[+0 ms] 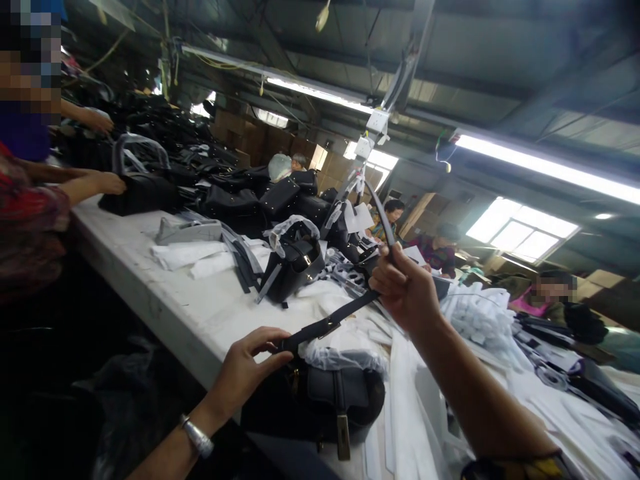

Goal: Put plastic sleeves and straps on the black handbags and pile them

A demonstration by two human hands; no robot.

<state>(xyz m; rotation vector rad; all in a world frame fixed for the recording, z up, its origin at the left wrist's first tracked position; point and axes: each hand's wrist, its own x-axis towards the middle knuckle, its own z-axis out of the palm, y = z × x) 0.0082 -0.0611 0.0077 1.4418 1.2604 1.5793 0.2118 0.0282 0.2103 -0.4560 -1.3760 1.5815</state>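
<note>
A black strap (327, 325) with a small metal buckle stretches between my hands over the table. My left hand (253, 363) pinches its lower end between thumb and fingers. Higher up, my right hand (406, 287) is closed around the strap, and a loose length curves up out of the fist. Below the strap sits a black handbag (363, 400) with a metal clasp on its front flap. Clear plastic wrap (345, 358) covers the top of that bag. Whether the strap's lower end is joined to the bag, I cannot tell.
Another black handbag (293, 270) with a wrapped handle stands farther up the white table (210, 327). Many black bags (235, 207) are heaped behind it. White padding strips (480, 313) lie at right. Co-workers' hands (107, 183) hold a bag at far left; other people sit across.
</note>
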